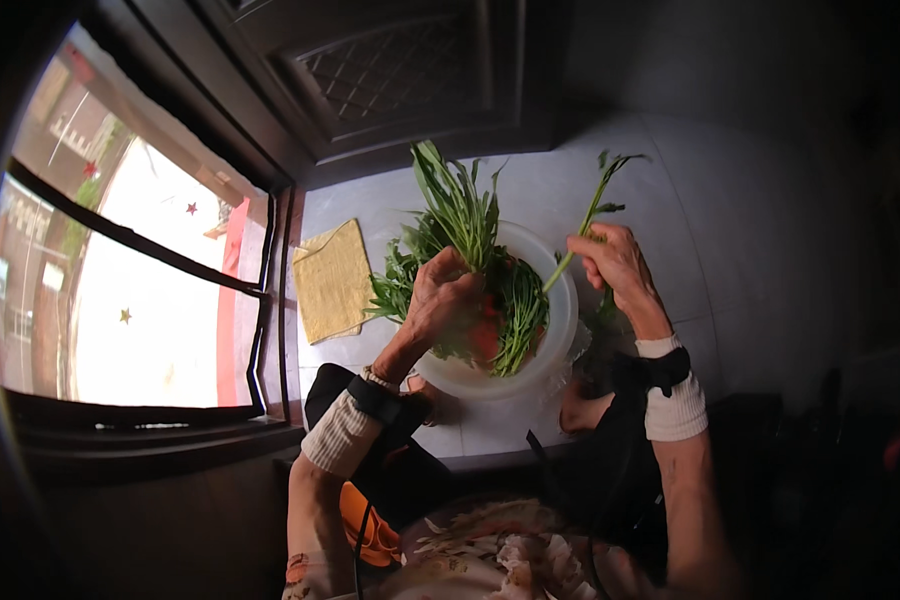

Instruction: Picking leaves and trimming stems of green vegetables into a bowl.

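Observation:
My left hand (444,296) grips a bunch of leafy green stems (465,217) over a round translucent plastic basin (564,330). The bunch points away from me. At the basin's right rim, my right hand (616,259) holds a single green stalk (589,214) with small leaves at its top, tilted, its lower end over the basin. More greens (521,322) lie inside the basin on the right, and leafy ones (397,281) hang over its left rim. Something red shows between them, partly hidden by my left hand.
A folded yellow cloth (334,281) lies on the grey tiled floor (645,180) left of the basin. Beyond stands a dark panelled door (420,75). A bright glass pane (150,285) with star stickers is at left. My feet flank the basin's near side, with clear plastic film (570,364) near the right one.

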`<control>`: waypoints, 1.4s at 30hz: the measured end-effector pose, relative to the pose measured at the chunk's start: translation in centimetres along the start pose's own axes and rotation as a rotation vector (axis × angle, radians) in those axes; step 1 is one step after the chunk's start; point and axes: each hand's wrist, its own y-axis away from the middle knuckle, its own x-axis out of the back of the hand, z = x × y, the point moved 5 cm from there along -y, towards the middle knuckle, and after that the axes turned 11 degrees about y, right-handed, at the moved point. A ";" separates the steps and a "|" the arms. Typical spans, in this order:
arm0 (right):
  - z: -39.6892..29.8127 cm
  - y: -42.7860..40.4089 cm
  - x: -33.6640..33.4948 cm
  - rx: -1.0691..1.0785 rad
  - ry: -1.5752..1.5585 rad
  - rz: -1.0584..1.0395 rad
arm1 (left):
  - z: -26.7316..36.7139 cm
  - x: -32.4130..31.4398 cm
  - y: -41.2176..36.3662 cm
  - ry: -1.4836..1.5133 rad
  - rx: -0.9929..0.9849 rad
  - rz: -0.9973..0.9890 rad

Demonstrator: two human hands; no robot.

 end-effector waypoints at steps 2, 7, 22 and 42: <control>1.3 -0.1 -0.9 0.001 0.125 -0.067 | 0.8 -0.3 0.2 0.105 -0.005 -0.007; 3.1 0.1 -3.8 -0.053 0.365 -0.243 | 2.2 0.0 0.5 0.179 -0.044 -0.004; -4.6 2.4 -6.0 0.621 0.188 0.061 | 0.4 -0.6 -0.5 0.042 -0.049 -0.181; -2.3 2.0 -6.7 0.325 -0.028 -0.076 | 1.0 -2.0 0.4 0.222 0.068 -0.184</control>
